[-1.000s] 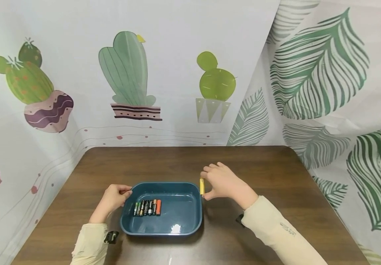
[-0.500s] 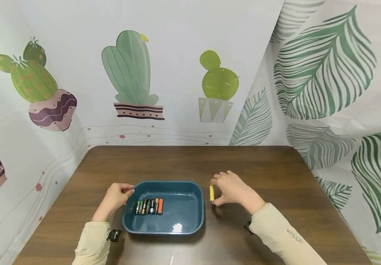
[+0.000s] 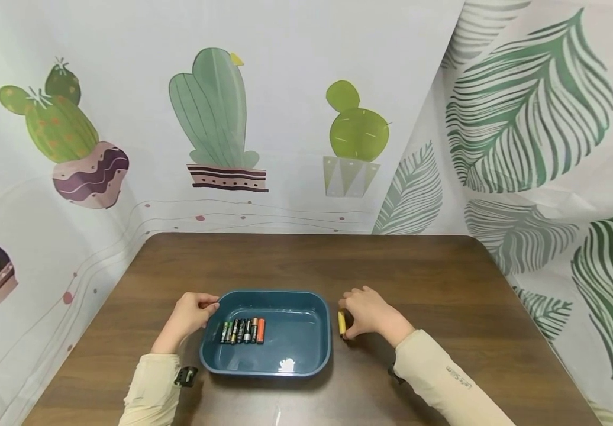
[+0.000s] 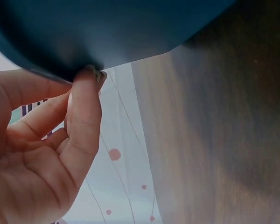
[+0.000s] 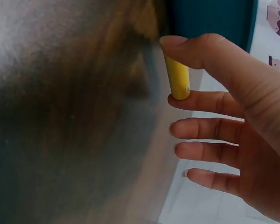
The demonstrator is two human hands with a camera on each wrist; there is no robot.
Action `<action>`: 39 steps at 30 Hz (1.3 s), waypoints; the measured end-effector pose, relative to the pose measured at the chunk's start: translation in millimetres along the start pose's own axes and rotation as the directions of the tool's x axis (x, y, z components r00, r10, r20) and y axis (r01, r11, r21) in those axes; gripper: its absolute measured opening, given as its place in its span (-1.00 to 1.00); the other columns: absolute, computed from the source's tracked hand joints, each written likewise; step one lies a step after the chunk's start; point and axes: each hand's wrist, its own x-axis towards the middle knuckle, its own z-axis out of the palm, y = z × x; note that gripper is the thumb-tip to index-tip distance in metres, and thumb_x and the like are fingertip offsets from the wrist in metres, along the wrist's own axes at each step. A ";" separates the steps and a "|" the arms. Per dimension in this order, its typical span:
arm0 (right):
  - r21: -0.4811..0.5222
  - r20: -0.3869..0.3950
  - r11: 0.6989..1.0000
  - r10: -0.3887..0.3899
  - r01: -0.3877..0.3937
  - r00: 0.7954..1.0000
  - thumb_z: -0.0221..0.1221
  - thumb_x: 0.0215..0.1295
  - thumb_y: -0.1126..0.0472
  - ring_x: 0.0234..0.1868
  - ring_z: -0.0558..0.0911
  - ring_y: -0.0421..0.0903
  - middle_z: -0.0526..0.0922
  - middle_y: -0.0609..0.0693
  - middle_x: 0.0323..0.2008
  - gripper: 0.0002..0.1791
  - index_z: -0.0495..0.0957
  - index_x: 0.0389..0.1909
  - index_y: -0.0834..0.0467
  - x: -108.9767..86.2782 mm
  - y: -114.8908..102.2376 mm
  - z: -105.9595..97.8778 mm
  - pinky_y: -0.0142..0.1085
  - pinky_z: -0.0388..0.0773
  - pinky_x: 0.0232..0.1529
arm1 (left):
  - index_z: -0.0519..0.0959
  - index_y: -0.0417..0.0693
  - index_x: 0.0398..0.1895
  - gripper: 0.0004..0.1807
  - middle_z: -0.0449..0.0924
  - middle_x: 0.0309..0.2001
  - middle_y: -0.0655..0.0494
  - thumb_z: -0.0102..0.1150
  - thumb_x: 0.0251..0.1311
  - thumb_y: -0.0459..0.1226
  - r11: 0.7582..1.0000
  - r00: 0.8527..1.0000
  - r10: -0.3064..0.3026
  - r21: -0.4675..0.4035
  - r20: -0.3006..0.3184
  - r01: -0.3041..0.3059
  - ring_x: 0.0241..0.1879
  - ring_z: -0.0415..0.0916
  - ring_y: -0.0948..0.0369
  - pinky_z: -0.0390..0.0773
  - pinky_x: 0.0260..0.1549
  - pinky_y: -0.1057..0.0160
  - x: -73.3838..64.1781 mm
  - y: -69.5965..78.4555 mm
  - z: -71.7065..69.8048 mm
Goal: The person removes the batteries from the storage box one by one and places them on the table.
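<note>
My left hand [image 3: 189, 312] pinches the rim of a blue rectangular tray [image 3: 298, 337] at its far left corner; in the left wrist view, thumb and fingertips of the hand [image 4: 46, 140] meet at the tray's edge [image 4: 126, 37]. My right hand [image 3: 368, 310] is just beyond the tray's right side. Between its thumb and index finger it holds a yellow battery [image 3: 341, 324] by the two ends. The right wrist view shows this battery [image 5: 178, 79] with the other fingers of the hand [image 5: 261, 121] spread below it. Inside the tray, a row of batteries [image 3: 242, 331] lies side by side toward the left.
The tray stands on a dark brown wooden table [image 3: 418, 266]. Behind the table hangs a white cloth [image 3: 285, 118] printed with cacti and leaves. Black wrist devices, one of them a left wrist strap [image 3: 186, 376], sit by the cream sleeves [image 3: 152, 384].
My right hand has moved right, away from the tray's edge, then lower toward the near side, with the yellow battery still held. The left hand stays at the tray corner. The head view shifts slightly.
</note>
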 end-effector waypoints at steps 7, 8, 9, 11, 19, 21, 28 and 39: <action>-0.024 0.022 1.000 0.021 -0.021 1.000 0.49 -0.26 -0.12 -0.27 0.55 -0.02 0.58 -0.05 -0.35 -0.45 0.64 -0.28 0.15 2.1 -1.4 5.0 0.00 0.49 -0.10 | 0.61 -0.46 -0.14 -0.78 0.65 -0.38 -0.17 0.15 0.21 -0.44 1.000 1.000 -0.007 -0.007 0.006 0.007 -0.62 0.52 0.18 0.61 -0.60 0.20 0.3 1.0 -0.3; -0.025 0.022 0.999 0.022 -0.021 1.000 0.49 -0.26 -0.13 -0.27 0.55 -0.03 0.57 -0.06 -0.36 -0.45 0.64 -0.28 0.15 2.2 -1.8 5.1 -0.02 0.49 -0.12 | 0.61 -0.46 -0.14 -0.78 0.65 -0.38 -0.17 0.15 0.21 -0.44 1.000 1.000 -0.010 -0.008 0.007 0.010 -0.62 0.52 0.18 0.61 -0.59 0.18 0.3 1.1 -0.4; -0.026 0.019 0.999 0.022 -0.021 1.000 0.49 -0.26 -0.13 -0.29 0.55 -0.04 0.57 -0.06 -0.37 -0.45 0.64 -0.29 0.15 2.2 -2.2 4.9 -0.04 0.49 -0.15 | 0.61 -0.46 -0.14 -0.78 0.65 -0.38 -0.17 0.15 0.22 -0.44 1.000 1.000 -0.009 -0.008 0.008 0.009 -0.62 0.52 0.18 0.62 -0.58 0.16 0.4 1.1 -0.5; -0.026 0.017 0.999 0.022 -0.022 1.000 0.49 -0.27 -0.13 -0.30 0.54 -0.05 0.56 -0.07 -0.39 -0.46 0.64 -0.31 0.15 2.1 -2.9 4.5 -0.06 0.48 -0.18 | 0.61 -0.45 -0.15 -0.79 0.65 -0.38 -0.17 0.16 0.22 -0.44 1.000 1.000 -0.014 -0.006 0.008 0.014 -0.62 0.52 0.18 0.62 -0.57 0.15 0.3 1.1 -0.4; -0.016 0.009 1.000 0.021 -0.021 1.000 0.49 -0.26 -0.13 -0.33 0.54 -0.06 0.54 -0.08 -0.41 -0.48 0.63 -0.33 0.13 0.5 -4.2 2.9 -0.14 0.44 -0.27 | 0.62 -0.44 -0.15 -0.79 0.65 -0.38 -0.17 0.16 0.22 -0.44 1.000 1.000 -0.017 -0.009 0.003 0.017 -0.61 0.53 0.16 0.61 -0.58 0.17 0.2 0.6 0.0; -0.012 0.005 1.000 0.021 -0.021 1.000 0.50 -0.27 -0.12 -0.33 0.54 -0.06 0.54 -0.08 -0.41 -0.48 0.63 -0.33 0.13 0.0 -4.4 2.3 -0.15 0.43 -0.28 | 0.62 -0.44 -0.15 -0.79 0.65 -0.38 -0.18 0.16 0.22 -0.44 1.000 1.000 -0.019 -0.010 0.004 0.019 -0.61 0.53 0.16 0.61 -0.59 0.17 0.1 0.5 -0.1; -0.006 0.006 1.000 0.024 -0.024 1.000 0.50 -0.27 -0.13 -0.32 0.55 -0.06 0.55 -0.09 -0.40 -0.47 0.63 -0.31 0.13 -1.0 -4.5 2.8 -0.16 0.44 -0.28 | 0.61 -0.46 -0.14 -0.79 0.65 -0.37 -0.19 0.15 0.23 -0.43 1.000 1.000 -0.013 -0.018 0.016 0.013 -0.60 0.53 0.16 0.62 -0.57 0.16 0.0 1.3 -1.0; -0.007 0.002 1.000 0.022 -0.022 1.000 0.50 -0.29 -0.16 -0.30 0.56 -0.05 0.56 -0.08 -0.40 -0.45 0.62 -0.33 0.11 -1.1 -3.4 5.7 -0.16 0.43 -0.29 | 0.61 -0.45 -0.14 -0.79 0.65 -0.36 -0.19 0.15 0.23 -0.44 1.000 1.000 -0.019 -0.015 0.013 0.019 -0.57 0.55 0.12 0.61 -0.58 0.17 -0.5 2.0 -0.9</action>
